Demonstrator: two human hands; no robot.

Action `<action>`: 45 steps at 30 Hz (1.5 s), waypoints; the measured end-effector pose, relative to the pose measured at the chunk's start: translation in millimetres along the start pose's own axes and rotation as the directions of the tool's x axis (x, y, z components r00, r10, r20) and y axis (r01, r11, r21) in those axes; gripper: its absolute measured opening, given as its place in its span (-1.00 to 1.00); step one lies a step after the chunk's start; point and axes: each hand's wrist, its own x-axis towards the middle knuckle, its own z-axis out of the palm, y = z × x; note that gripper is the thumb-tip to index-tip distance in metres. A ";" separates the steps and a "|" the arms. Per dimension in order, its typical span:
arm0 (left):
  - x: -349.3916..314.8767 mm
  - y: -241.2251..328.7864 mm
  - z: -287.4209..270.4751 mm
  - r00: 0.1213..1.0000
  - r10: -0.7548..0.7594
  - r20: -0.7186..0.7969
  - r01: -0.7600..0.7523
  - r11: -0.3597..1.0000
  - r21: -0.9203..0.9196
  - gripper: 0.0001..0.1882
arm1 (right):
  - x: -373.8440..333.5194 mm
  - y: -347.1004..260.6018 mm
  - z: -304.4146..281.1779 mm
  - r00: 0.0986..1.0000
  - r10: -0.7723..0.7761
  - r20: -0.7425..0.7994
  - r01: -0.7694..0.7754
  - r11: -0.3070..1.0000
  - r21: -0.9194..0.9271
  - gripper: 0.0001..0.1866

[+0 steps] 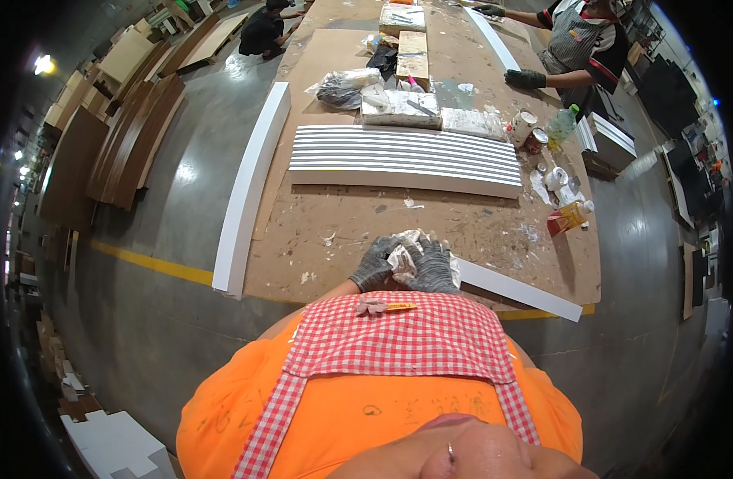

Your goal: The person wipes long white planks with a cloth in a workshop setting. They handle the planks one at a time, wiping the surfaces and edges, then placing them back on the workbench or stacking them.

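Observation:
Both my hands wear grey knit gloves and meet at the near edge of the table, close to my apron. A crumpled white cloth (pixel 401 262) is bunched between them. My left hand (pixel 374 265) grips it from the left, fingers curled into its folds. On the other side my right hand (pixel 432 268) closes over the cloth, with some of it showing above the fingers. Beside my right hand a flat white strip (pixel 522 290) runs out to the right and overhangs the near edge; its left end is hidden by the hand. A stack of white-edged strips (pixel 406 158) lies beyond my hands.
A long white board (pixel 253 188) lies along the left table edge. Stained blocks (pixel 401 108), a plastic bag (pixel 346 86), cans (pixel 536 140) and bottles (pixel 570 217) stand farther off. Across the table, a gloved co-worker (pixel 583 48) handles another strip (pixel 494 40). Another person (pixel 264 32) crouches at far left.

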 end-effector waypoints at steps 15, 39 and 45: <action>7.8 -13.0 1.5 0.980 -0.153 0.124 0.195 0.834 -0.516 -0.19 | -37.3 64.7 54.7 0.927 -0.192 -0.323 0.279 0.927 0.251 -0.47; 18.2 25.6 -17.8 0.972 -0.188 0.137 0.201 0.976 -0.088 -0.15 | -251.3 349.6 12.3 0.187 0.922 -0.339 -0.676 0.371 0.637 -0.67; 11.6 11.7 -11.2 0.975 -0.187 0.117 0.208 0.954 -0.216 -0.17 | -171.1 255.0 25.7 0.335 0.829 -0.448 -0.845 0.475 0.248 -0.69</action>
